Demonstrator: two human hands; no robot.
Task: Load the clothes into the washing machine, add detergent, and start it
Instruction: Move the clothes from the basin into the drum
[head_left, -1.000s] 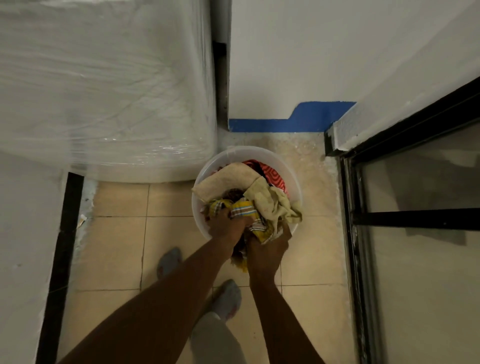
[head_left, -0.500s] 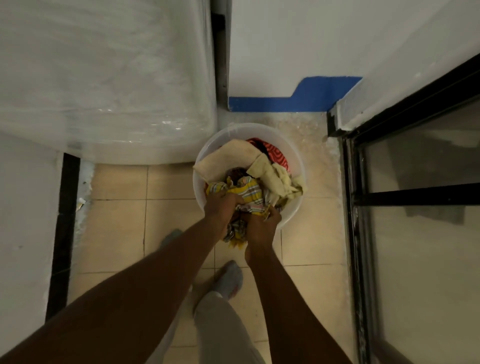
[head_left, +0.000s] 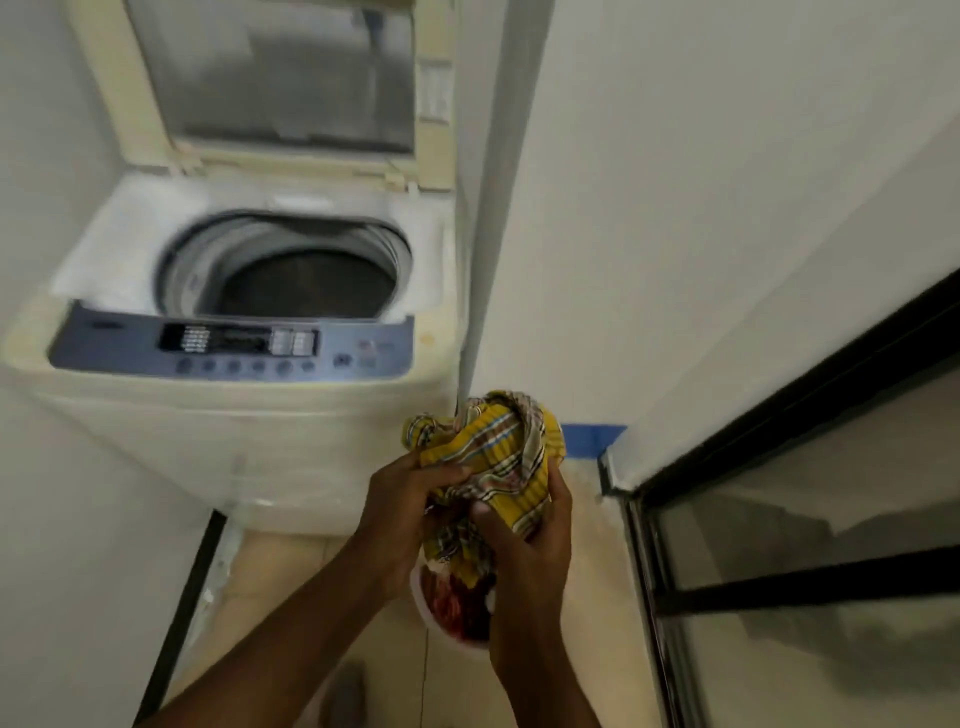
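My left hand (head_left: 410, 499) and right hand (head_left: 524, 540) squeeze the yellow checked cloth (head_left: 498, 452) tight, so nothing drops before the open washing machine (head_left: 234, 415).

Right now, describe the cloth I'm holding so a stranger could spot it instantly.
Find the open washer. Right of its front, both hands clutch a bunched cloth above the basin. It is yellow plaid; the basin's clothes look dark red.

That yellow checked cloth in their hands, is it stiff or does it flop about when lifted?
Probably floppy: the cloth bunches in folds between the left hand and right hand, with a tail hanging below. Likely light, since it sits loosely in the fingers. It may trail or snag when dropped into the drum.
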